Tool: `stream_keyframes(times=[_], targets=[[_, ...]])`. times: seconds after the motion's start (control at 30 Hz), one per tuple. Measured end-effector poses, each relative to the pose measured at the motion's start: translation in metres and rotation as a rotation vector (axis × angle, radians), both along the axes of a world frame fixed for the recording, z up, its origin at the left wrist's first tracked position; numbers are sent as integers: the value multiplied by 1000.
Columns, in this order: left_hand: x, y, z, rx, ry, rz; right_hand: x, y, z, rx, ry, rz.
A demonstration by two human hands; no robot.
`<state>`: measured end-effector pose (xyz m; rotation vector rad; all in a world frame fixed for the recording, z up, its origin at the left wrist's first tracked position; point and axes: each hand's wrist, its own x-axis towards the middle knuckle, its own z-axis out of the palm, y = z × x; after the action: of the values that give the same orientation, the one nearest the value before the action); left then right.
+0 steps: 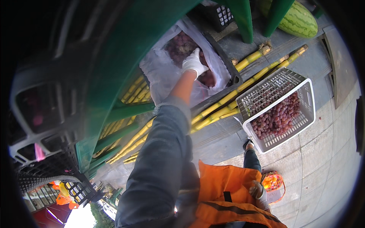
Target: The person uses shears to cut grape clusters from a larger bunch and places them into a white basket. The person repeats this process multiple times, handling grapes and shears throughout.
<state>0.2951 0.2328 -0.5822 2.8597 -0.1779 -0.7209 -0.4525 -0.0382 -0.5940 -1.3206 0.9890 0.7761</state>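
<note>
My left hand (195, 63), in a white glove, reaches down onto the dark red grapes (181, 45) in a black plastic crate (209, 98) lined with thin whitish plastic (161, 68). Its thumb is spread from the fingers, and the fingertips are partly hidden, so a grip on the grapes cannot be confirmed. My right hand (259, 191), also gloved, is beside the orange apron (225, 182) low in the view; its fingers look bent, and whether it holds anything is unclear. A white plastic basket (278, 109) containing red grapes (276, 118) stands tilted in the view, right of the crate.
Yellow-green sugarcane stalks (219, 109) lie between crate and basket. Green plastic legs (245, 22) and a watermelon (299, 21) are at the top. A woven basket with orange fruit (271, 182) stands at lower right. Green furniture and dark crates (51, 111) crowd the left.
</note>
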Motion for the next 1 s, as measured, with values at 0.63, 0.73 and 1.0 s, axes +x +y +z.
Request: stream_keyframes(times=[0.63, 0.73, 1.0], targets=[[-33, 6, 10, -325, -388, 52, 40, 1, 36, 539, 390, -769], [-72, -70, 37, -976, 193, 257, 24, -1, 22, 597, 459, -880], [-15, 60, 5, -1215, 41, 739, 9, 0, 18, 365, 205, -518]])
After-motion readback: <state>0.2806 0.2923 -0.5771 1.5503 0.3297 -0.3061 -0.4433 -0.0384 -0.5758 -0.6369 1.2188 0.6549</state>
